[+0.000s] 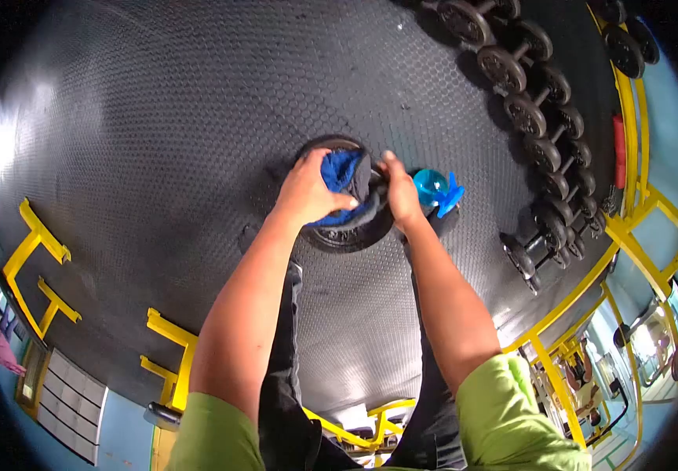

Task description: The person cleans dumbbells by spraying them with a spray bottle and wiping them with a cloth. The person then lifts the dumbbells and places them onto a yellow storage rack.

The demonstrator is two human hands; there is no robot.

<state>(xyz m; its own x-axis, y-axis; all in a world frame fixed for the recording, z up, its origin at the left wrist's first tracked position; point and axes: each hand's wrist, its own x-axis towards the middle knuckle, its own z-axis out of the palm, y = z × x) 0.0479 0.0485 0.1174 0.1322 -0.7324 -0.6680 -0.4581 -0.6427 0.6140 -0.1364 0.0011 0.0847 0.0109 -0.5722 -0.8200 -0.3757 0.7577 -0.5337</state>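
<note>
A black weight plate [355, 240] lies on the dark floor in front of me, possibly stacked on another. On top of it is a bunched blue and dark grey cloth [340, 166]. My left hand [308, 188] is curled over the cloth's left side, thumb stretched across its near edge. At the plate's right side, my right hand [402, 192] grips the rim, its thumb pointing up and its other fingers mostly hidden. Just right of that hand stands a spray bottle [431, 187] with clear blue liquid and a blue trigger head.
Rows of black dumbbells [526, 115] line the floor at the right. Yellow rack frames [637, 228] stand beyond them, with more yellow supports [37, 235] at the left. Honeycomb-textured black matting [174, 125] covers the floor. Other people appear small at the lower right.
</note>
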